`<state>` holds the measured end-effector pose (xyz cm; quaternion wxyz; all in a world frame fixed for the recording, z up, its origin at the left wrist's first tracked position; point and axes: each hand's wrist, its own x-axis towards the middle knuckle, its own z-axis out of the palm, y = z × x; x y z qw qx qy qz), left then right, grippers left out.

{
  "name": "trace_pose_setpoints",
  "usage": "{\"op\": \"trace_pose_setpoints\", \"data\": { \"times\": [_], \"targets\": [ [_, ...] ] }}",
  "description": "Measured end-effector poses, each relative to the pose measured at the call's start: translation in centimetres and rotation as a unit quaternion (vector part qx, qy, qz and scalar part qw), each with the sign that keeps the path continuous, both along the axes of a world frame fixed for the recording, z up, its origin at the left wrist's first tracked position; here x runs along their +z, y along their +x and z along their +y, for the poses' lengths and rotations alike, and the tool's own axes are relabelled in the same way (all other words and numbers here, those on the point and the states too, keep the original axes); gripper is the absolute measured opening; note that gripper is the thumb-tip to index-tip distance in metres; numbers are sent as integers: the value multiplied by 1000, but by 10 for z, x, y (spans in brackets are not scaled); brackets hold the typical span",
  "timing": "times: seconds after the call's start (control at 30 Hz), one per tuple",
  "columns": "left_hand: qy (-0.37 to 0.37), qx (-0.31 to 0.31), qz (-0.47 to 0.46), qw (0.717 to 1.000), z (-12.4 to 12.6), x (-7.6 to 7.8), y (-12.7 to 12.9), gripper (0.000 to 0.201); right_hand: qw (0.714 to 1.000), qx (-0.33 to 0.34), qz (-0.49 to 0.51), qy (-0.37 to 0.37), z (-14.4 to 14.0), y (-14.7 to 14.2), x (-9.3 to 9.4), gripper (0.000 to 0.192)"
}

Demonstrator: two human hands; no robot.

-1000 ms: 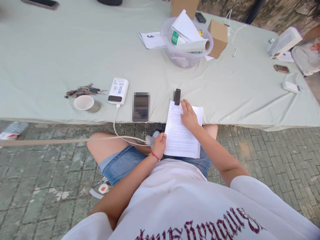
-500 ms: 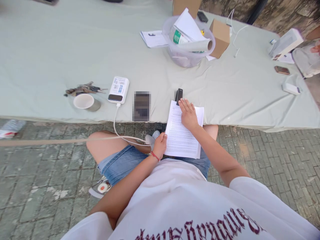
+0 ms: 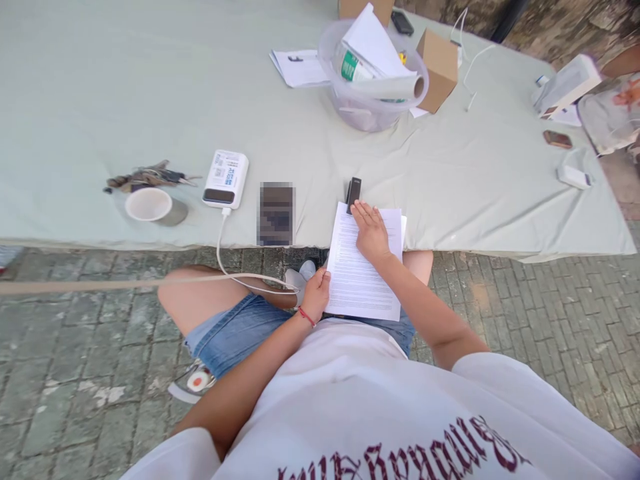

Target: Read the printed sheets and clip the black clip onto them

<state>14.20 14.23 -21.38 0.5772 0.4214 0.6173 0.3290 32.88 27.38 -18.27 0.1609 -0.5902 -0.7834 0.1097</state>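
Printed sheets of paper [image 3: 357, 280] reach from my lap onto the near edge of the table. My left hand [image 3: 316, 293] pinches their left edge, thumb on top. Across the upper part of the pages lies my right hand [image 3: 371, 232], its fingers stretched out and flat. Its fingertips touch or nearly touch the near end of a black stapler [image 3: 354, 191], which sits at the top left corner of the sheets. Whether the paper's corner is inside the stapler's jaws cannot be made out.
Left of the papers are a blurred-out dark rectangle [image 3: 275, 215], a white power bank [image 3: 226, 179] with a cable, a paper cup [image 3: 155, 205] and keys [image 3: 150, 176]. Farther back stand a clear plastic basin [image 3: 350, 110] of items and a cardboard box [image 3: 439, 70].
The whole view has shifted slightly, so the table things sit farther left. The top sheet now lies a little offset from one beneath at the right edge. Both hands keep nearly the same pose.
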Motion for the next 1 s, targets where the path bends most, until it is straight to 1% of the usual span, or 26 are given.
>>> {"op": "trace_pose_setpoints", "data": {
  "times": [0.23,0.37,0.5,0.7,0.8,0.9,1.0],
  "targets": [
    [2,7,-19,1000,0,2,-1,29,1000,-13,10,0,-2,-3,-3,78],
    [-1,9,-20,1000,0,2,-2,28,1000,-4,9,-9,-4,-4,-4,76],
    [4,8,-21,1000,-1,1,-3,27,1000,-2,2,-1,-5,-4,-5,73],
    [8,14,-39,999,0,0,-2,32,1000,-7,4,6,3,-3,4,67],
    [9,15,-33,999,0,0,-5,32,999,-11,31,0,5,-3,10,70],
    [6,6,-25,1000,-3,0,-13,32,998,-22,56,-7,-3,-4,14,71],
    [8,2,-14,1000,-9,0,-23,35,997,-38,69,-2,-20,4,14,64]
  ]
}}
